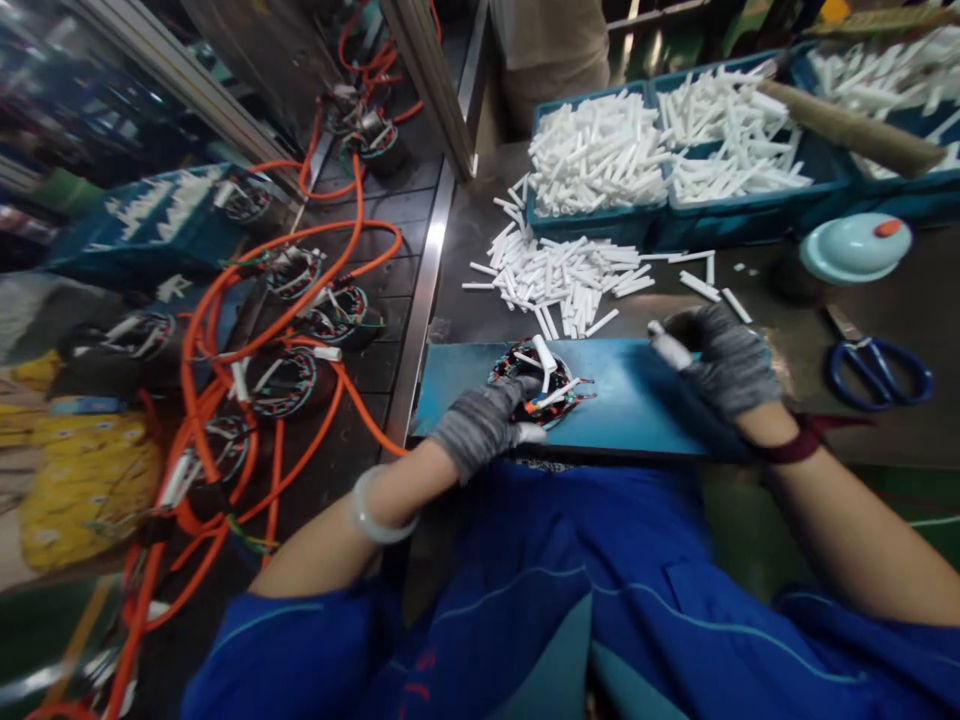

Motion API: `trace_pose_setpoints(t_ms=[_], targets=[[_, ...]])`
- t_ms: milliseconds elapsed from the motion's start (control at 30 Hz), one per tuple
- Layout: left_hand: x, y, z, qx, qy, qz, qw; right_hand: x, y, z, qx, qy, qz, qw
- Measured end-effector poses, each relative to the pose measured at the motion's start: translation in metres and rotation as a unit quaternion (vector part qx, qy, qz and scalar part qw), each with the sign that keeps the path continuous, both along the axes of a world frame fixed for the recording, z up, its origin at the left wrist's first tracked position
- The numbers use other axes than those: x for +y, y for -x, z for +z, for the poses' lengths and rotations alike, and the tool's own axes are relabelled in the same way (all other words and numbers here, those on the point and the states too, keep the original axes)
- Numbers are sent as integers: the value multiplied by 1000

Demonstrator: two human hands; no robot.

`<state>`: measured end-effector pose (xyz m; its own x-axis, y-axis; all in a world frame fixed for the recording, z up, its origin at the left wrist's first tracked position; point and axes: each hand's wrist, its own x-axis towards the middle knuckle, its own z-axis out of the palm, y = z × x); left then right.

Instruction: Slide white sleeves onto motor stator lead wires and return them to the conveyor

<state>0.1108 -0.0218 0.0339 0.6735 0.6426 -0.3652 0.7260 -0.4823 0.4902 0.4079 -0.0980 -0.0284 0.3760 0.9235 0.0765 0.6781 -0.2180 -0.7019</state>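
My left hand (pixel 487 425), in a grey knit glove with a white-covered thumb, grips the near left side of a motor stator (pixel 559 400). Its fingers reach over the ring and the thumb lies at the near edge. White sleeve tubes (pixel 546 355) and coloured wire ends stick up from the stator, which sits on a blue board (pixel 630 400). Over the board's right end is my right hand (pixel 724 360), gloved the same way. Its thumb and forefinger curl together at the tips; whatever they pinch, if anything, is too small to make out.
Loose white tubes (pixel 566 275) lie heaped beyond the board, before blue bins (pixel 592 225) full of them. Blue-handled scissors (pixel 877 370) and a pale-lidded container (pixel 855 248) stand right. Leftward, more stators (pixel 281 380) with orange cables (pixel 360 410) rest on a slatted surface.
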Motion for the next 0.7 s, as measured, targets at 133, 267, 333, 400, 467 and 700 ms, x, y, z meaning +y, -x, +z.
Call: trace_pose_setpoints(t_ms=[133, 267, 333, 400, 467, 700], targets=[[-42, 19, -18, -55, -241, 61, 967, -30, 53, -8, 196, -32, 51, 979], [-49, 24, -25, -45, -386, -45, 920, -27, 67, -19, 380, -8, 48, 924], [-45, 26, -22, -24, -397, -108, 911, -23, 67, -21, 439, 28, 54, 897], [-42, 28, -17, 15, -378, -155, 913, -19, 67, -21, 457, 42, 68, 886], [-41, 29, -11, 59, -350, -183, 917, -15, 67, -20, 423, 22, 91, 901], [-36, 22, 5, 160, -287, -225, 917, -1, 60, -6, 210, -55, 224, 950]])
